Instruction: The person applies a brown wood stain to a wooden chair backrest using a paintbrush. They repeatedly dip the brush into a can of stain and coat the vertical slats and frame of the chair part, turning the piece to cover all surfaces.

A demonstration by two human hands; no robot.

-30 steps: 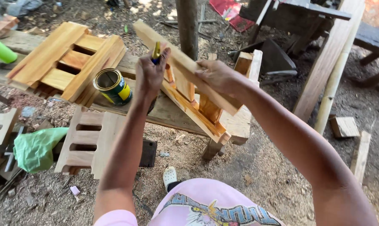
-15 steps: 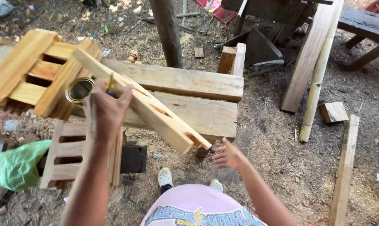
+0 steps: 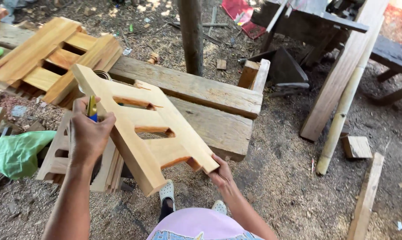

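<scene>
A ladder-shaped wooden frame (image 3: 143,129), two pale rails joined by cross pieces, is held tilted above the plank bench (image 3: 210,102). My left hand (image 3: 89,133) grips its left rail near the upper end and also pinches a small brush with a yellow and blue handle (image 3: 91,108). My right hand (image 3: 221,174) holds the frame's lower end by the right rail. A tin can (image 3: 104,74) peeks out from behind the frame's top corner, mostly hidden.
A similar wooden frame (image 3: 50,58) lies on the bench at upper left, another (image 3: 59,151) leans below it. A green bag (image 3: 19,151) lies at left. A post (image 3: 192,35), leaning planks (image 3: 343,75), a pole (image 3: 343,111) and offcuts stand around on sawdust ground.
The frame has been turned from edge-on to flat-faced towards me. My right hand went from hanging free below it to gripping its lower end. My left hand kept its grip.
</scene>
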